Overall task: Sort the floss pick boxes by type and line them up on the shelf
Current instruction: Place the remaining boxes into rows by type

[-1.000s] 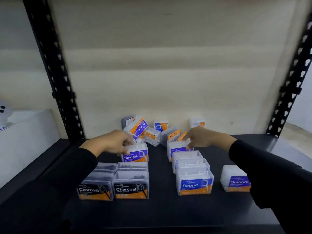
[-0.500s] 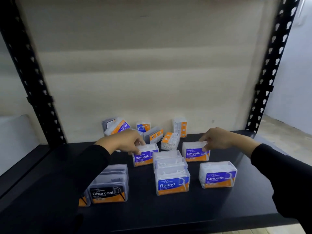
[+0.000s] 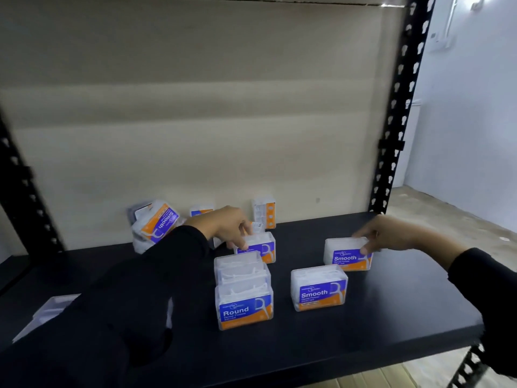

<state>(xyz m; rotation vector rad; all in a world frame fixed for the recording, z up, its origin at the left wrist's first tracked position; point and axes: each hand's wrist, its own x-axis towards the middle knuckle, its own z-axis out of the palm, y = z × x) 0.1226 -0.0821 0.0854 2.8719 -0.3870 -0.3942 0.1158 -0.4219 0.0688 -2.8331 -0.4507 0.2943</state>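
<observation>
shelf [image 3: 391,317]: black board, tan back panel; all boxes sit on it.
right hand [image 3: 391,236]: grip clenched on the rear Smooth box [image 3: 347,254], fingers over its top and right end; box upright, label to the front, seemingly resting on the shelf. Held by the end likely so it can slide into a column.
front Smooth box [image 3: 319,288]: upright, nearer the edge and a little left of the held one, apart from it. Looks like the start of a Smooth line; held box not yet square behind it.
left hand [image 3: 226,229]: grip on the top left of another blue-and-orange box [image 3: 258,247], fingertips pressing its lid. Label partly covered, type not readable.
Round row [image 3: 243,289]: three clear boxes front to back, touching; front one reads Round. The left-hand box sits just behind this row, slightly right.
unsorted pile [image 3: 159,222]: against the back panel, one Smooth box tilted on others, one box [image 3: 264,211] on end. Still to sort.
far left: clear box [image 3: 53,306] blurred, mostly behind the sleeve.
progress, judged: roughly midway.
risk: sleeve passing close to the Round row.
</observation>
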